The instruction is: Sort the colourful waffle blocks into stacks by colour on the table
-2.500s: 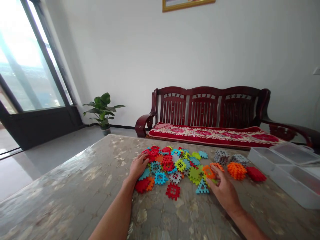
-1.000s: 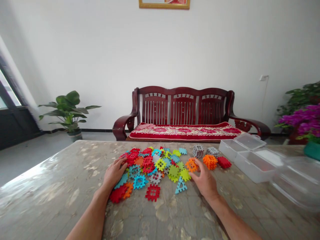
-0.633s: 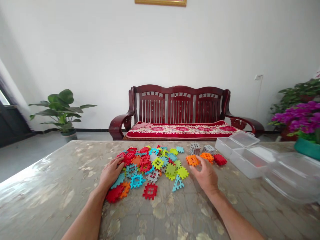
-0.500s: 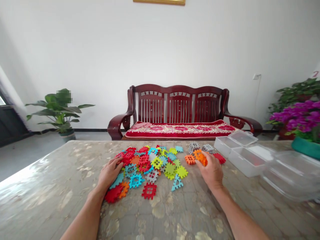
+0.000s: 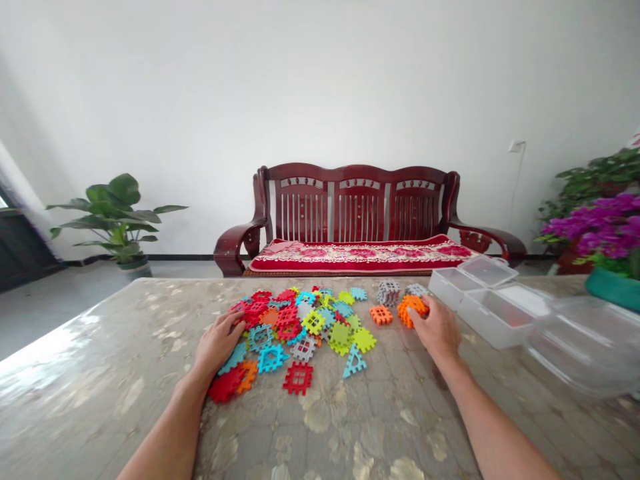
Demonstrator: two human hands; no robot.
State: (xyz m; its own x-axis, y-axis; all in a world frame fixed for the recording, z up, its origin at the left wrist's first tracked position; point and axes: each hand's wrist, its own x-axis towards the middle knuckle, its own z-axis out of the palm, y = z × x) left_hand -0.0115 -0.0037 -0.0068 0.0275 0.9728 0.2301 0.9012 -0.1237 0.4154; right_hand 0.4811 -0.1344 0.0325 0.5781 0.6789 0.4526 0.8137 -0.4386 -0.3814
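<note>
My right hand [image 5: 437,328] is closed on a stack of orange notched building tiles [image 5: 411,311], thumb at the near side. Just left of it sits a smaller stack of orange tiles [image 5: 381,315]. Behind these are a pile of grey tiles [image 5: 389,293] and more grey tiles [image 5: 416,290]. My left hand [image 5: 219,339] lies with fingers stretched out against the left edge of a loose heap of mixed tiles, touching the red ones [image 5: 254,308]. At the heap's near side lie a red window tile [image 5: 298,378], a blue triangle tile [image 5: 355,362] and a lime tile [image 5: 363,340].
Clear plastic boxes [image 5: 495,330] with lids stand on the table's right side, a larger transparent container [image 5: 585,353] beside them. A pot of purple flowers [image 5: 605,227] is at the right edge. Beyond the patterned tabletop [image 5: 325,440] stands a wooden bench [image 5: 357,207].
My right hand has shifted right with the orange tiles, away from the smaller orange stack. The red tile beside it is now hidden. My left hand has stayed in place.
</note>
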